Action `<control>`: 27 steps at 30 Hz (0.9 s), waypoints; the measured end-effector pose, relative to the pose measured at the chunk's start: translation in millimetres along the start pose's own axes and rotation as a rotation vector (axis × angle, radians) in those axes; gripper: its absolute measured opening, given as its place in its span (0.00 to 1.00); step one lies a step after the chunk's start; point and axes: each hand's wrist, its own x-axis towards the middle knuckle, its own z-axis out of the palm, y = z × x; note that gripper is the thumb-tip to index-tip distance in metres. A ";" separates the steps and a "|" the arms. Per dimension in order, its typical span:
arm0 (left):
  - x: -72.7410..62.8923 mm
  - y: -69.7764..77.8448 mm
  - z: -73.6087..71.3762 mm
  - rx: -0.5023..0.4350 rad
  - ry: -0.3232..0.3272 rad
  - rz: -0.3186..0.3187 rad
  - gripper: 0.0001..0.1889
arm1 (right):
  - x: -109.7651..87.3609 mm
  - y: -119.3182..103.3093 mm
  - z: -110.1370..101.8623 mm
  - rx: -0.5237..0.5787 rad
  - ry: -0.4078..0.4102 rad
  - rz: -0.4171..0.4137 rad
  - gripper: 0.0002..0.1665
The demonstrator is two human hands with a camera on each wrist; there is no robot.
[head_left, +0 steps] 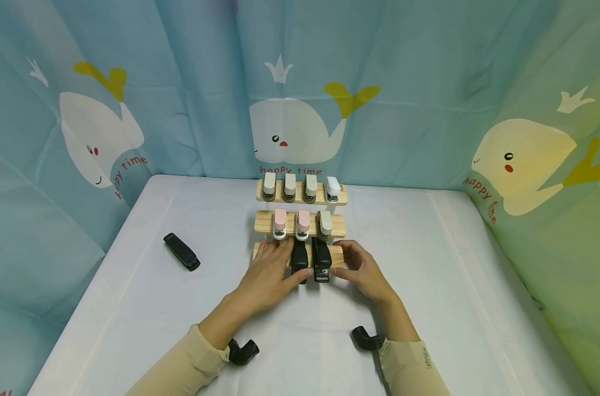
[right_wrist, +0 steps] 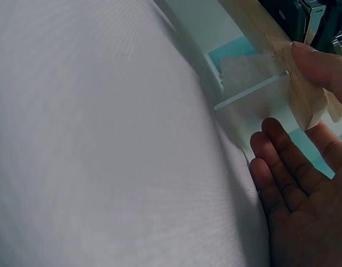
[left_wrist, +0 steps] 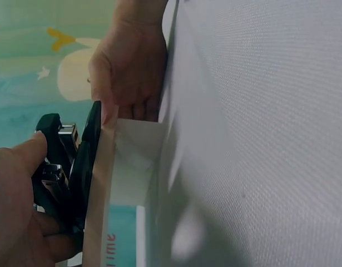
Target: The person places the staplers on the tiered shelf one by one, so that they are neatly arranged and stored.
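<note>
Two black staplers (head_left: 322, 256) stand side by side on the front wooden shelf board (head_left: 337, 256) of a tiered rack. My left hand (head_left: 264, 279) reaches over the board's left part, its thumb at the front of the left black stapler (head_left: 300, 254) and its fingers behind. In the left wrist view, the fingers and thumb curl about that stapler's upper arm. At the board's right end, my right hand (head_left: 365, 275) pinches the wood between thumb and index finger. Its other fingers extend below, beside the translucent support (right_wrist: 259, 92), in the right wrist view.
On the middle board stand pink staplers (head_left: 279, 220) and a light grey one (head_left: 325, 223). Pale staplers (head_left: 290, 187) and a white one (head_left: 332, 188) line the back board. Another black stapler (head_left: 181, 251) lies on the white tabletop (head_left: 146, 308) at left. Whale-print curtains (head_left: 191, 110) surround the table.
</note>
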 end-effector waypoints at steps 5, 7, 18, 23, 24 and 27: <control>1.0 1.6 0.3 -0.014 -0.003 -0.003 0.50 | -0.7 -1.0 -0.3 0.003 0.000 0.005 0.33; 0.9 1.9 0.2 -0.017 -0.006 -0.008 0.50 | -0.7 -1.1 -0.2 0.005 0.002 0.011 0.33; -4.7 -2.1 -2.2 -0.034 -0.002 -0.018 0.49 | 0.0 0.4 0.3 0.003 0.002 -0.005 0.33; -12.0 -9.1 -6.5 -0.037 0.014 0.009 0.47 | 0.6 1.9 0.5 0.001 0.007 -0.017 0.33; -13.6 -11.2 -7.3 -0.037 0.017 0.019 0.46 | 0.7 2.6 0.5 0.000 0.009 -0.019 0.33; -19.1 -18.0 -10.1 -0.040 0.029 0.043 0.43 | 1.3 4.7 0.3 -0.001 0.010 -0.021 0.33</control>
